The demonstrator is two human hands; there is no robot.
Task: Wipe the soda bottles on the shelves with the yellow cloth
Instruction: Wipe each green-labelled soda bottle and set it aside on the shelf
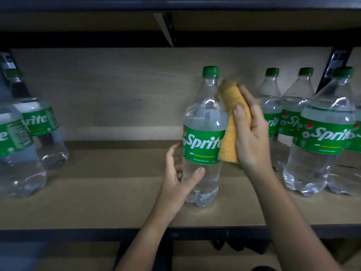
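A clear Sprite bottle (203, 133) with a green cap and green label stands upright in the middle of the wooden shelf (117, 192). My left hand (179, 184) holds its lower body, thumb across the front and fingers behind it. My right hand (250, 132) grips a folded yellow cloth (230, 118) and presses it against the bottle's right side, from the shoulder down to the label. Part of the cloth is hidden under my fingers.
Several more Sprite bottles (320, 133) stand close together at the right of the shelf. Two others (37, 132) stand at the left edge. A wide stretch of bare shelf lies between them. Above runs the dark upper shelf (175, 38) with a metal bracket.
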